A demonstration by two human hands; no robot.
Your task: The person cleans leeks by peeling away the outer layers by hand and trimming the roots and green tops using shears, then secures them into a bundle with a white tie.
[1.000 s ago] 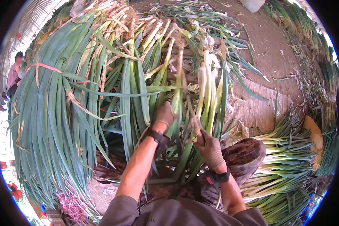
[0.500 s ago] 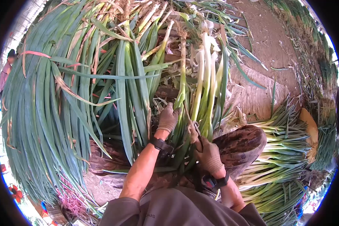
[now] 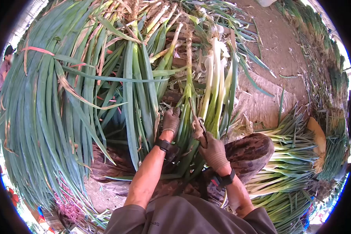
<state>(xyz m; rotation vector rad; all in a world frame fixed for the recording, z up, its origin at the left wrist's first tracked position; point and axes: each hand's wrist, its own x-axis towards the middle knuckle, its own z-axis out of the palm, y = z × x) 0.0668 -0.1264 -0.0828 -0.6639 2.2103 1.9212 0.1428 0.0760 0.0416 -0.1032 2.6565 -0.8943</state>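
A single green onion point(image 3: 189, 78) lies lengthwise in front of me, its roots away from me. My left hand point(image 3: 171, 120), in a work glove, is closed at the left of its stalk, on a green onion leaf point(image 3: 179, 103) that splits off there. My right hand point(image 3: 214, 152), also gloved, is closed around a knife point(image 3: 194, 111); its thin dark blade points away from me along the stalk's right side. A dry, pale leaf hangs by the blade. Several thicker green onions point(image 3: 210, 93) with peeled white shanks lie just right of the knife.
Bundled green onions point(image 3: 46, 101) with a pink tie point(image 3: 38, 50) fill the left. More trimmed green onions point(image 3: 284, 156) are stacked at right, beside my bent knee point(image 3: 249, 152). Leaf scraps point(image 3: 249, 50) litter the dirt floor point(image 3: 279, 39). A person point(image 3: 4, 68) is at the far left.
My left hand has shifted slightly left and down, drawing a leaf away from the stalk. My right hand and the knife have barely moved. The view has tilted a little.
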